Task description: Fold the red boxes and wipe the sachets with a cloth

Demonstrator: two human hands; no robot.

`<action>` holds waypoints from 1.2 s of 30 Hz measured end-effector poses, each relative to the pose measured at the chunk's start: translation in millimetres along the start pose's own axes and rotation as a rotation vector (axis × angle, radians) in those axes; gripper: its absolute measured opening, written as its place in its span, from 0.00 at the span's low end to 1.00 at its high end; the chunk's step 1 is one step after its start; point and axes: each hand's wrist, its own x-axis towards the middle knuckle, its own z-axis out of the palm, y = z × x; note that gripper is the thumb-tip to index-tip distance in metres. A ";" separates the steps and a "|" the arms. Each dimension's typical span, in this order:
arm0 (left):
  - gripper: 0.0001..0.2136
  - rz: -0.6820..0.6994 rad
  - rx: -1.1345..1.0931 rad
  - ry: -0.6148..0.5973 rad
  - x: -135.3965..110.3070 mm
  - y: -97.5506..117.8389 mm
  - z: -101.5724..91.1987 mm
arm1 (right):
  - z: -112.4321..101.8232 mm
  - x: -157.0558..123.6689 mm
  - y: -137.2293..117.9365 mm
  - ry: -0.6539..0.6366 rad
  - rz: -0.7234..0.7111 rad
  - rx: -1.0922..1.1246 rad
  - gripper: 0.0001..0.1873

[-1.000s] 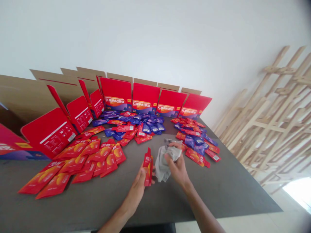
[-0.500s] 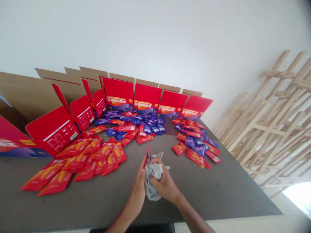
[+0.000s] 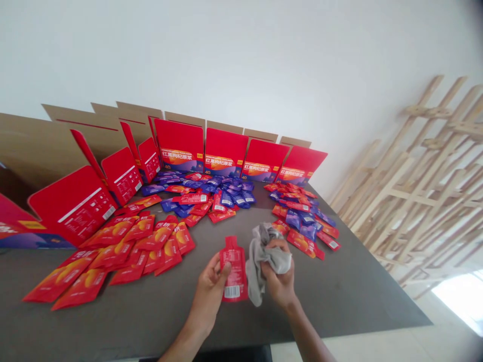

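Note:
Between the thumb and fingers of my left hand is a red pouch, its printed back and barcode facing me and its narrow neck pointing up. My right hand grips a crumpled grey cloth, which hangs down just right of the pouch, apart from it. To the left lie overlapping larger red pouches with an orange design. A mixed heap of purple and red pouches lies at the middle back, and a smaller mixed pile is at the right, beyond my right hand.
Red printed cartons with raised flaps stand along the back of the dark table, against a white wall. More open cartons line the left. Wooden easels lean on the wall at the right, past the table's edge.
My hands have moved apart. The cloth has come away from the pouch and gone right with my right hand. The pouch has turned from edge-on to show its printed back.

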 end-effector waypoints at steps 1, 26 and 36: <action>0.31 0.003 -0.019 0.002 0.0 0.8 0.9 | 0.4 -1.1 -3.9 -0.116 -0.038 -0.042 0.10; 0.28 0.028 -0.060 0.066 -7.1 -4.7 5.2 | 10.7 0.9 -3.7 -0.185 0.230 -0.331 0.09; 0.28 0.146 0.211 0.052 -7.4 -7.0 3.0 | -38.5 -20.2 -7.0 -0.130 0.263 -0.395 0.17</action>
